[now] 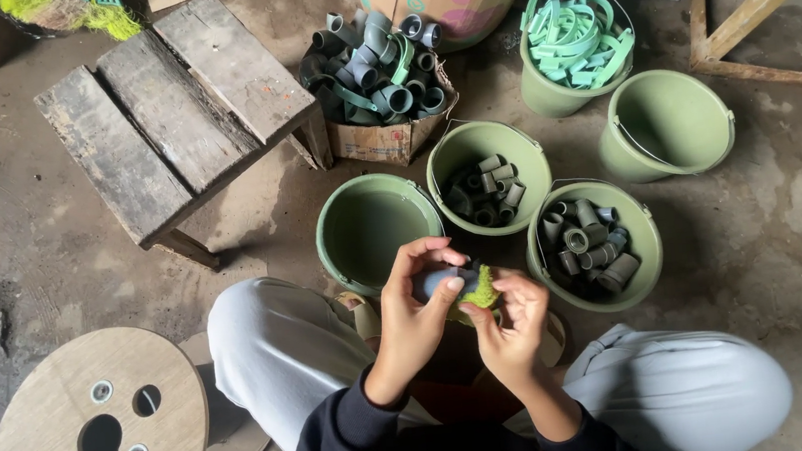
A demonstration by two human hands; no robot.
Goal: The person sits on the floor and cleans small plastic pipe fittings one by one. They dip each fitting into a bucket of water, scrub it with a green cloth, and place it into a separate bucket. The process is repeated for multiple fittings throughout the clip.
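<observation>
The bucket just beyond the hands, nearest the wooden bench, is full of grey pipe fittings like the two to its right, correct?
Not quite. The head view shows that bucket empty. The grey pipe fittings are in the two buckets to its right, as you say. The left hand and right hand hold a grey fitting and green pad.

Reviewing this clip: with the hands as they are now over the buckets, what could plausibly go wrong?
The left hand holds a small grey pipe fitting while the right hand presses a green scrubbing pad against it; the fitting could slip and drop. It may land in the empty bucket instead of the fitting-filled bucket, mixing batches.
</observation>
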